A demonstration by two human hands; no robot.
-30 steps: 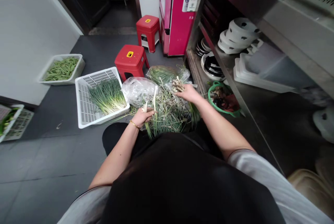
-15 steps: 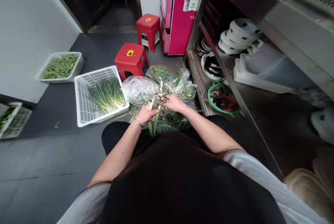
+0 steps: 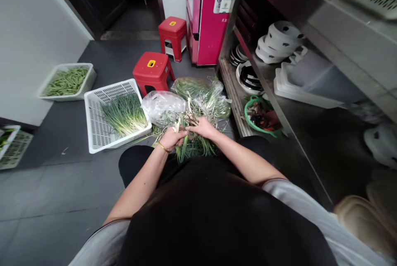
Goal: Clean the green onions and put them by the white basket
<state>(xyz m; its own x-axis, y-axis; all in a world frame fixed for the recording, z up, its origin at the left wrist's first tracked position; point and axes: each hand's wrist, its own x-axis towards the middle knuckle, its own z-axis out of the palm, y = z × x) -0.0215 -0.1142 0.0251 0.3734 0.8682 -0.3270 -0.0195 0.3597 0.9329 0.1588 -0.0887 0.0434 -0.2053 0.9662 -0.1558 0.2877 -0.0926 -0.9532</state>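
Observation:
My left hand (image 3: 172, 138) is closed around a few scallions (image 3: 177, 127), their white ends poking up past the thumb and green leaves hanging below. Close beside it, my right hand (image 3: 203, 128) has its fingers closed on brownish, rooty scallion ends (image 3: 191, 116), with its fingertips near the left hand. Beneath both hands lies a loose heap of green scallions (image 3: 198, 147). More scallions show in clear plastic bags (image 3: 198, 88) just beyond. To the left, a white basket (image 3: 93, 129) holds an orderly bundle of scallions, white ends toward me.
Two red stools (image 3: 151, 69) stand ahead, by a pink refrigerator (image 3: 211, 30). A basket of green beans (image 3: 66, 82) sits by the left wall. On the right, a metal shelf (image 3: 291, 121) holds dishes and a green basket (image 3: 248, 121) with scraps.
My right hand has come slightly down and closer to my left hand. The left hand keeps its hold on the scallions. The whole view has shifted slightly.

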